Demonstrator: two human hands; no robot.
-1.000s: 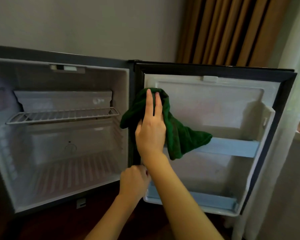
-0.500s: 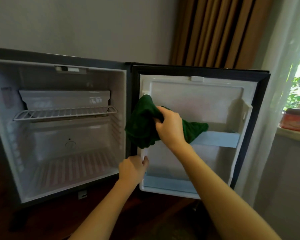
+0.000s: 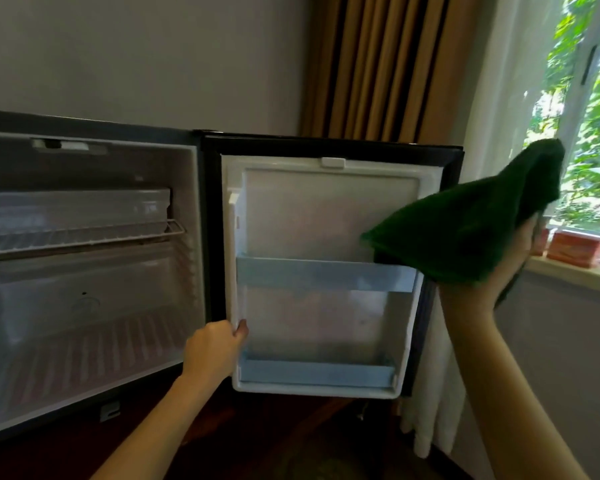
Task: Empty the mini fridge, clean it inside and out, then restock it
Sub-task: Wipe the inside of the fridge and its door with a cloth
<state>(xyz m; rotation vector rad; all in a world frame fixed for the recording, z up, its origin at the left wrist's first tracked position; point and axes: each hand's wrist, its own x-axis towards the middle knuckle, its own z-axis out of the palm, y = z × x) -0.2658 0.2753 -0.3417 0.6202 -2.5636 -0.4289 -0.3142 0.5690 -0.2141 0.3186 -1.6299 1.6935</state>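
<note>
Left hand (image 3: 213,351) grips door (image 3: 326,209); cloth (image 3: 465,233) half-hides right hand (image 3: 489,292).

one wide-angle cam on my head, looking forward, slightly down. close in: mini fridge (image 3: 84,289) left, open door (image 3: 326,220) centre, left hand (image 3: 215,348), right hand (image 3: 482,289) at arm's reach.

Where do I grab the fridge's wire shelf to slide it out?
Probably grip the wire shelf by its front rail, mid-width, reaching straight in from the open front: that rail is its nearest edge, with free space underneath.
</note>
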